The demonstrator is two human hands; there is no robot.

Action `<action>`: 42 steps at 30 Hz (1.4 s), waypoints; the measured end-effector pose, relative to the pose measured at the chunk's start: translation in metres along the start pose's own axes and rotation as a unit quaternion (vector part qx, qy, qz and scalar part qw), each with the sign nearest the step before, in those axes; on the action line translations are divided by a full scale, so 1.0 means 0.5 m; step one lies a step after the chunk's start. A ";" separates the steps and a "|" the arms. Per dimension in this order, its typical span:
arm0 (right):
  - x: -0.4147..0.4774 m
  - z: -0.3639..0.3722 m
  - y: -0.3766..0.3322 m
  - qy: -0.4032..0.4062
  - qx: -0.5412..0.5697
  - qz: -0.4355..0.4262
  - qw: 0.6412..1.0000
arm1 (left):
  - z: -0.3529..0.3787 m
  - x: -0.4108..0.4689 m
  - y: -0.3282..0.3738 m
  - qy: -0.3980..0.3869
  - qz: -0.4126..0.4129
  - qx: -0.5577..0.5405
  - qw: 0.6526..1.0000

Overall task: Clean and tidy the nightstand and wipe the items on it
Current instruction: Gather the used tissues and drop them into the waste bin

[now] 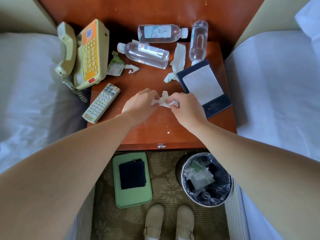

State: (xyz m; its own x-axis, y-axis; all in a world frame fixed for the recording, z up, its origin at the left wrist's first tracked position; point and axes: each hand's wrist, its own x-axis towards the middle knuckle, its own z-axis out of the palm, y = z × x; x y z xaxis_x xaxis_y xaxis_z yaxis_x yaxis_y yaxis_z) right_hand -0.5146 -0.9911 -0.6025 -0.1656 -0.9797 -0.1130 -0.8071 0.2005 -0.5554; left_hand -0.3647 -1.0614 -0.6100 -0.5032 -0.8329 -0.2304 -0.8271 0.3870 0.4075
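Observation:
My left hand (pixel 138 104) and my right hand (pixel 187 108) meet over the middle of the wooden nightstand (pixel 155 134), both pinching one crumpled white tissue (pixel 163 101). Three clear water bottles lie on their sides at the back: one (pixel 161 33), one (pixel 147 55) and one (pixel 198 41). A cream and orange telephone (pixel 90 54) stands at the left, a white remote (pixel 101 103) in front of it. A dark notepad holder (pixel 204 87) lies at the right. More tissue (pixel 176 64), a small scrap (pixel 132 68) and a green wrapper (pixel 116 64) litter the top, along with crumbs.
Beds with white sheets flank the nightstand, one (pixel 26 94) on the left and one (pixel 280 87) on the right. On the carpet below sit a green tray (pixel 136 200) with a dark folded cloth (pixel 132 174) and a lined bin (pixel 207 179) holding rubbish. My beige shoes (pixel 168 222) stand near the bottom edge.

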 end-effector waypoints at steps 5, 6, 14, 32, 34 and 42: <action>-0.041 -0.037 0.019 -0.015 0.022 0.031 0.999 | -0.005 -0.024 0.050 -0.075 -0.004 -0.049 0.996; -0.056 -0.045 0.028 -0.027 0.017 0.033 0.999 | 0.000 -0.031 0.064 -0.091 0.002 -0.057 0.994; -0.200 -0.084 0.128 -0.064 0.013 0.109 0.992 | 0.075 -0.091 0.198 -0.241 0.058 -0.080 0.965; -0.449 -0.027 0.368 -0.288 0.066 0.286 0.912 | 0.339 -0.190 0.346 -0.494 0.114 0.026 0.862; -0.450 -0.023 0.372 -0.287 0.070 0.290 0.910 | 0.341 -0.194 0.351 -0.495 0.121 0.043 0.859; -0.389 -0.042 0.351 -0.206 0.070 0.249 0.944 | 0.290 -0.153 0.319 -0.425 0.105 -0.021 0.899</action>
State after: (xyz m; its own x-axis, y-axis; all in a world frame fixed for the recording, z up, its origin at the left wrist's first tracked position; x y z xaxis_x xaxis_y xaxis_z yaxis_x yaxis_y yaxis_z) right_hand -0.6362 -0.7652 -0.6607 -0.2469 -0.6876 -0.6829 -0.6003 0.6617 -0.4492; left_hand -0.4944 -0.8784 -0.6555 -0.6713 -0.1330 -0.7291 -0.6901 0.4710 0.5495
